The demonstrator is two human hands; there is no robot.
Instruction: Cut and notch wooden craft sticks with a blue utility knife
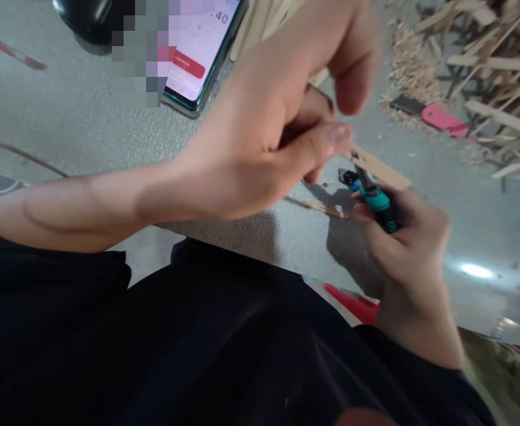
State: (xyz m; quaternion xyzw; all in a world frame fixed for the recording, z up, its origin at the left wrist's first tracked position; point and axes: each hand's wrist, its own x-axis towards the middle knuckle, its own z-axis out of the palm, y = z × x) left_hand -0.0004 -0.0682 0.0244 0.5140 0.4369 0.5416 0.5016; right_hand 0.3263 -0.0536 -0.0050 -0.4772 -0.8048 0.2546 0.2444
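My left hand (286, 112) is closed, thumb and fingers pinching one end of a flat wooden stick (381, 167) that pokes out to the right. My right hand (401, 236) is closed around a small knife with a teal and black handle (377, 201). The knife's tip rests against the stick, just below its lower edge. Both hands hover above a grey mat (64, 124). A thin wood sliver (324, 207) lies on the mat under the hands.
A phone (202, 53) with a lit screen lies at the top, a black object (86, 21) beside it. A pile of wooden sticks and shavings (485, 65) fills the top right, with a pink-handled tool (441, 118) at its edge. A red item (352, 302) lies near my lap.
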